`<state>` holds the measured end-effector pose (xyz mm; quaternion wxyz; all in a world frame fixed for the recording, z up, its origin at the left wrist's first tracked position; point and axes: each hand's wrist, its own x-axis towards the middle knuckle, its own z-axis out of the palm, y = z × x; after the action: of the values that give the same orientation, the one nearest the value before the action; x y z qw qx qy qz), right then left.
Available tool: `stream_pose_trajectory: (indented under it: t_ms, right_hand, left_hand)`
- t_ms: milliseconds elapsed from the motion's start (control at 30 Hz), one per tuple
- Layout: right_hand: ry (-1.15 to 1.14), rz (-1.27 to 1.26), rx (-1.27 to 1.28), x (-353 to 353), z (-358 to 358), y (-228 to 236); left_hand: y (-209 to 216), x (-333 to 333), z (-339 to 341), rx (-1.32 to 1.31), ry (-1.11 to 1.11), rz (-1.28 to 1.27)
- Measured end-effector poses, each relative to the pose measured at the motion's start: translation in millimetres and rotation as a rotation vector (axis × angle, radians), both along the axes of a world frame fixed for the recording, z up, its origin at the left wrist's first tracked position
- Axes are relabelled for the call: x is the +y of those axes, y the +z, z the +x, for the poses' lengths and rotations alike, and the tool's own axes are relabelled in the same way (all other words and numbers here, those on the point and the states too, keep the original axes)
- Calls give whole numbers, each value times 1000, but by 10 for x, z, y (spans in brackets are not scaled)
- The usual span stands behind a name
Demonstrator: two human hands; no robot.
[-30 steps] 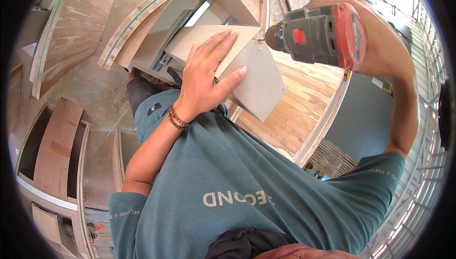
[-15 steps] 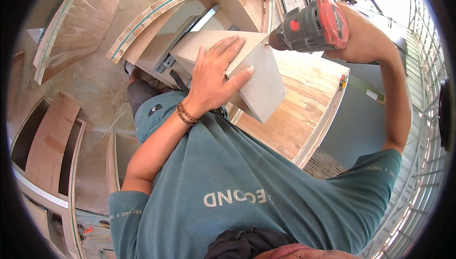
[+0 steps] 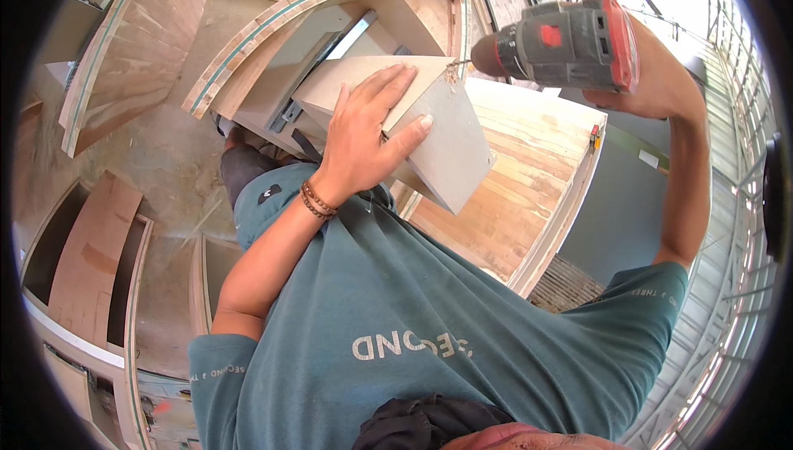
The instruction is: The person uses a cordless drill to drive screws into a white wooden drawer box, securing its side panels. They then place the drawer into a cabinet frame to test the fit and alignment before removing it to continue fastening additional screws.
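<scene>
My left hand (image 3: 368, 132) lies with fingers spread over the top edge of a pale wooden drawer box (image 3: 442, 149), its thumb resting on the grey face. In my right hand (image 3: 661, 78) is a red and black cordless drill (image 3: 553, 44), its handle mostly hidden behind the hand and the body. The drill points left, and its thin bit (image 3: 460, 63) meets the box's far right corner. Wood shavings cling around that corner. Behind the box stands a curved cabinet frame (image 3: 330, 4) with a metal drawer slide (image 3: 318, 70) on its inner side.
A slatted wooden panel (image 3: 529, 177) lies to the right of the box, with a small red and yellow object (image 3: 594, 138) at its edge. Another curved wooden piece (image 3: 140, 45) stands at the far left. Open cabinet carcasses (image 3: 91, 260) are at the lower left.
The drill has drawn back slightly to the right, so more of its bit shows. More shavings now lie at the box corner. My left hand stays on the box.
</scene>
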<state>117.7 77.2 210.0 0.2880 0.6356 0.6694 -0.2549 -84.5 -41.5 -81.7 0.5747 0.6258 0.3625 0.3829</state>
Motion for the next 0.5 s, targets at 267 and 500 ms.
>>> stream_pose_trajectory:
  t_ms: [267, 500]
  right_hand:
    - [106, 158, -8, -369, 327, -58]
    - [66, 239, 108, -568, 423, -230]
  left_hand:
    - [-50, 4, 25, -17, 17, 16]
    - [-39, 6, 28, -34, 26, 5]
